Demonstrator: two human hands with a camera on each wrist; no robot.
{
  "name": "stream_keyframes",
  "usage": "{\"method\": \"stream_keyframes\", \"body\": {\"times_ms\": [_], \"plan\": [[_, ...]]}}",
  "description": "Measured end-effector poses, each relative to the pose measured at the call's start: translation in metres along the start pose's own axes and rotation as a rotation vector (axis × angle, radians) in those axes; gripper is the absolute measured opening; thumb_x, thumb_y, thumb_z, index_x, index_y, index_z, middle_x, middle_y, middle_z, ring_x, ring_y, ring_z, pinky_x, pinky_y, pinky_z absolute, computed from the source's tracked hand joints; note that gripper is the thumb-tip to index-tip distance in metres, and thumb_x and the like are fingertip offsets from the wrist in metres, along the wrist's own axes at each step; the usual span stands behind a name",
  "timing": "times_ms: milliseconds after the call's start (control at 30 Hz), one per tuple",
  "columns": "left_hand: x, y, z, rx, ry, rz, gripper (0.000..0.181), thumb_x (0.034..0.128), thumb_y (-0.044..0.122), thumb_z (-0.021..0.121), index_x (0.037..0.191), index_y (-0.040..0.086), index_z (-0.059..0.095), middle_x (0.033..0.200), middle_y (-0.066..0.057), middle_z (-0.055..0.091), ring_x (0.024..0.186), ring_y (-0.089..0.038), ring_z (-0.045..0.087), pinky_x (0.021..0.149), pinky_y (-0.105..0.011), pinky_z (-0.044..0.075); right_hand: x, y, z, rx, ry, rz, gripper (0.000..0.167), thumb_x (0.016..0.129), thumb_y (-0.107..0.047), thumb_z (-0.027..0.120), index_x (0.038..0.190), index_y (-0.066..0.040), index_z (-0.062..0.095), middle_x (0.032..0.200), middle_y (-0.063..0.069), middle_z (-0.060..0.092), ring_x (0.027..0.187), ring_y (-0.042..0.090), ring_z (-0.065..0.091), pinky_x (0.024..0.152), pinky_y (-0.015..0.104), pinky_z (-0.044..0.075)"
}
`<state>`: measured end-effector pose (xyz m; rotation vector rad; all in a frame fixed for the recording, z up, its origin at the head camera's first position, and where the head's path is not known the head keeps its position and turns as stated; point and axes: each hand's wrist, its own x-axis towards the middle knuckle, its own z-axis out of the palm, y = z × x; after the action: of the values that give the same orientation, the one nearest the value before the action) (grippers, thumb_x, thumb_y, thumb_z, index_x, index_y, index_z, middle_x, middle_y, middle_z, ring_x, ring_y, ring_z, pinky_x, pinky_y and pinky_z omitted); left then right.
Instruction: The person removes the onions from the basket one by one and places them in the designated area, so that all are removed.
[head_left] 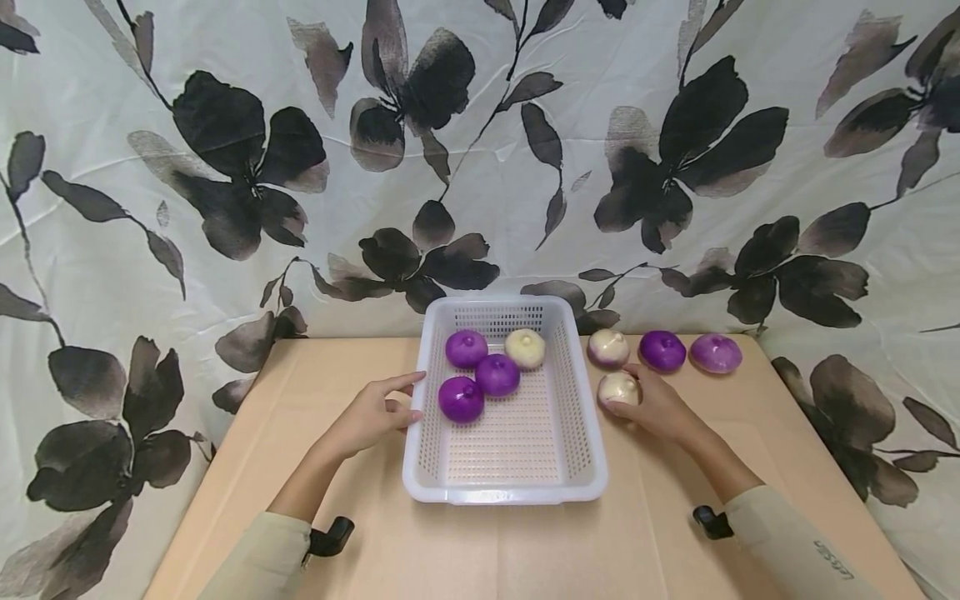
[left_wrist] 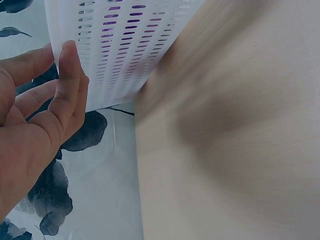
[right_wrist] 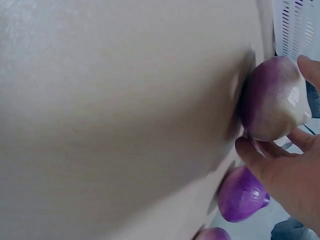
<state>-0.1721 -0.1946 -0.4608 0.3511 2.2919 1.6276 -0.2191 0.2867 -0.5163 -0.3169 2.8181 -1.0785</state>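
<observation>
A white perforated plastic basket (head_left: 502, 492) sits mid-table with several onions in it: a few purple ones, such as the nearest onion (head_left: 461, 400), and one pale onion (head_left: 525, 348). At its left rim, my left hand (head_left: 378, 412) holds on with thumb and fingertips, also visible in the left wrist view beside the slotted wall (left_wrist: 120, 55). Right of the basket, my right hand (head_left: 663, 404) grips a pale, purple-tinged onion (right_wrist: 275, 100) between thumb and fingers. Whether this onion touches the table cannot be told.
Behind the right hand stand a pale onion (head_left: 608, 348) and two purple onions, a darker onion (head_left: 662, 351) and a lighter onion (head_left: 716, 353), near the far edge of the wood-toned table (head_left: 315, 367). A floral cloth (head_left: 540, 217) hangs behind.
</observation>
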Motion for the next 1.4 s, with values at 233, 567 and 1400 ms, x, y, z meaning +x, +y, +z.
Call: {"method": "stream_keyframes", "body": {"times_ms": [233, 567, 1400], "plan": [[0.0, 0.001, 0.0, -0.003, 0.006, -0.004, 0.066, 0.0933, -0.007, 0.066, 0.154, -0.006, 0.04, 0.136, -0.035, 0.05, 0.085, -0.023, 0.076, 0.073, -0.035, 0.067, 0.001, -0.007, -0.019, -0.044, 0.005, -0.016, 0.088, 0.091, -0.033, 0.078, 0.151, 0.013, 0.033, 0.151, 0.038, 0.04, 0.136, 0.057, 0.044, 0.112, 0.07, 0.04], [0.0, 0.001, 0.0, 0.001, 0.002, -0.009, 0.066, 0.0938, -0.006, 0.066, 0.155, -0.005, 0.04, 0.137, -0.034, 0.05, 0.087, -0.024, 0.076, 0.073, -0.035, 0.067, 0.003, -0.042, -0.053, -0.089, 0.038, -0.153, 0.074, 0.092, -0.029, 0.079, 0.147, 0.007, 0.045, 0.141, 0.033, 0.054, 0.127, 0.051, 0.057, 0.108, 0.065, 0.048], [-0.001, 0.001, 0.0, -0.004, 0.001, -0.011, 0.067, 0.0929, -0.006, 0.066, 0.155, -0.004, 0.041, 0.138, -0.035, 0.055, 0.087, -0.027, 0.076, 0.073, -0.036, 0.067, 0.059, -0.159, -0.033, -0.084, -0.268, -0.377, 0.071, 0.09, -0.027, 0.081, 0.149, -0.003, 0.049, 0.147, 0.018, 0.056, 0.131, 0.038, 0.058, 0.11, 0.057, 0.05]]}}
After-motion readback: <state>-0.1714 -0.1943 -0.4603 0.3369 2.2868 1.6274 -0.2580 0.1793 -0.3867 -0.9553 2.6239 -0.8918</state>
